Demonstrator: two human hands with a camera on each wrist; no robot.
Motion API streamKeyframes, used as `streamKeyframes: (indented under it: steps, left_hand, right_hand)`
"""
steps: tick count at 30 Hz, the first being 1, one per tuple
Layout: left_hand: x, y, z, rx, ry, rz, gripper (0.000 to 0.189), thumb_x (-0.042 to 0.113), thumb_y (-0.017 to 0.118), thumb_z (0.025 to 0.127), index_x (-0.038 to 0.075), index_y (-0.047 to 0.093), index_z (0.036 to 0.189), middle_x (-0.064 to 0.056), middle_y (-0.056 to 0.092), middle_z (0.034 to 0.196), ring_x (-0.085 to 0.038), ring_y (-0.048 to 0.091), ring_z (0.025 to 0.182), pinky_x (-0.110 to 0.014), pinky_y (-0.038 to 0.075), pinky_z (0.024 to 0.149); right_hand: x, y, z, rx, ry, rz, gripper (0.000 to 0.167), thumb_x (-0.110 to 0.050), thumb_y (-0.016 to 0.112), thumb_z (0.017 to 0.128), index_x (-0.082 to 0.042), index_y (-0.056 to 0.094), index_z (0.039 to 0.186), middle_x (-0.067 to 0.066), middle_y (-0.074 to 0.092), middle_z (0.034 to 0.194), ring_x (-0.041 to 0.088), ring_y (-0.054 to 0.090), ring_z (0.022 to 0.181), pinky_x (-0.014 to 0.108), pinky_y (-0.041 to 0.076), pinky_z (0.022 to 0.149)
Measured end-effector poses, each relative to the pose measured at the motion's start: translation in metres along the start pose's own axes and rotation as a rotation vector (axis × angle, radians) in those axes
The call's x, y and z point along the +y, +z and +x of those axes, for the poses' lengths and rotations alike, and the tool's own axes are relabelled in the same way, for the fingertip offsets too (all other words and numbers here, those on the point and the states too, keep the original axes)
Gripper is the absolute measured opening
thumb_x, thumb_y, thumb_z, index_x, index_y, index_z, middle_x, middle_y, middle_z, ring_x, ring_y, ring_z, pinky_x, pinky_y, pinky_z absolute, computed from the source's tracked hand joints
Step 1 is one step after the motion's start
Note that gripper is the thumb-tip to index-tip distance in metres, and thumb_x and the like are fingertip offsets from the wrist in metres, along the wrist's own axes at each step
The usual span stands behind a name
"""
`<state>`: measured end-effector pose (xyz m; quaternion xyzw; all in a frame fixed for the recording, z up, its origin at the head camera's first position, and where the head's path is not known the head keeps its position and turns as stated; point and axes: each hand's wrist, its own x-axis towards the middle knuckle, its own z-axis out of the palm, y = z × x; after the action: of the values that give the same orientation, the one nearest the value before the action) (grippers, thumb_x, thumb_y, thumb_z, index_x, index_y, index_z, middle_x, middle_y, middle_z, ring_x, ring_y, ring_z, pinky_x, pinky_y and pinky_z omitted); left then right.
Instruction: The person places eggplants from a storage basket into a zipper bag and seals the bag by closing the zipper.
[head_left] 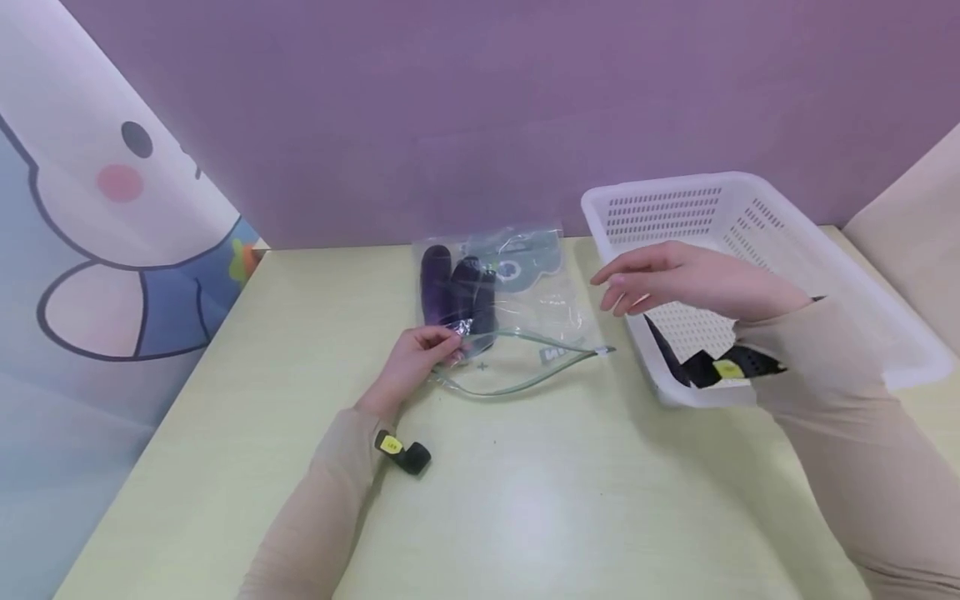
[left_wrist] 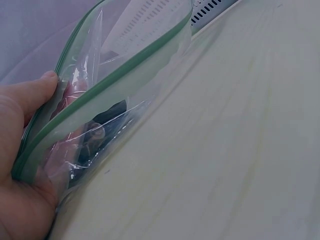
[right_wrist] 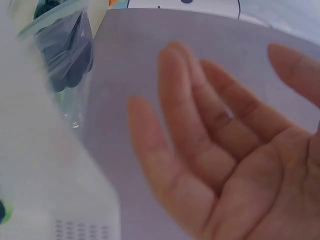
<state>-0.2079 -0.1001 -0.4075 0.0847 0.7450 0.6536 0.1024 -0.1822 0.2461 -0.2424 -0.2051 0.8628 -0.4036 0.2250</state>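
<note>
A clear zip bag (head_left: 551, 300) with a green zip edge lies on the table, its mouth spread apart. Inside it are several dark purple eggplants (head_left: 436, 283), gathered at the bag's left side. My left hand (head_left: 411, 367) pinches the left end of the bag's mouth between thumb and fingers; in the left wrist view the thumb lies outside the green strip (left_wrist: 107, 82). My right hand (head_left: 693, 279) hovers over the left side of the white basket (head_left: 678, 187), holding nothing. The right wrist view shows its fingers (right_wrist: 175, 95) loosely spread and relaxed.
The white slotted basket stands at the right, against the purple back panel (head_left: 487, 117). A cartoon-printed cloth (head_left: 97, 275) hangs at the left. The pale table (head_left: 510, 500) stretches in front of the bag. Something green and dark shows within the basket (right_wrist: 4, 212) in the right wrist view.
</note>
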Motion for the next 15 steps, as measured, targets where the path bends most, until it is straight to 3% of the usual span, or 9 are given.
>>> streamKeyframes:
  steps: [4,8,12,15]
  left_hand:
    - [0.000,-0.002,-0.001,0.004,-0.002,0.003,0.010,0.002,0.059,0.091,-0.003,0.066,0.095,0.007,0.071,0.081,-0.004,0.062,0.067,-0.016,0.052,0.065]
    - [-0.001,-0.003,-0.001,0.016,0.004,-0.004,0.008,0.001,0.059,0.090,-0.001,0.066,0.093,0.006,0.071,0.081,-0.004,0.063,0.067,-0.016,0.052,0.065]
    - [-0.002,-0.002,0.000,0.003,0.008,-0.002,0.011,0.003,0.059,0.091,-0.005,0.065,0.096,0.004,0.072,0.082,-0.004,0.063,0.067,-0.016,0.052,0.065]
    - [-0.002,-0.002,0.001,-0.004,0.013,0.013,0.015,0.005,0.059,0.091,-0.008,0.064,0.098,0.003,0.072,0.083,-0.005,0.062,0.068,-0.017,0.052,0.066]
  right_hand:
    - [0.024,-0.017,0.008,-0.048,-0.047,0.175,0.039,-0.024,0.044,0.101,-0.002,0.048,0.133,0.006,0.066,0.110,0.016,0.064,0.103,0.029,0.051,0.091]
    - [0.047,-0.032,0.016,-0.141,-0.111,0.352,0.029,-0.019,0.039,0.103,-0.012,0.054,0.128,0.001,0.066,0.108,0.013,0.063,0.102,0.030,0.052,0.090]
    - [0.070,-0.042,0.020,-0.233,-0.156,0.450,0.030,-0.013,0.034,0.104,-0.022,0.057,0.121,-0.002,0.067,0.109,0.010,0.063,0.102,0.029,0.052,0.090]
    - [0.084,-0.046,0.022,-0.261,-0.133,0.487,0.032,-0.012,0.033,0.104,-0.024,0.058,0.119,-0.003,0.067,0.108,0.008,0.063,0.102,0.029,0.052,0.089]
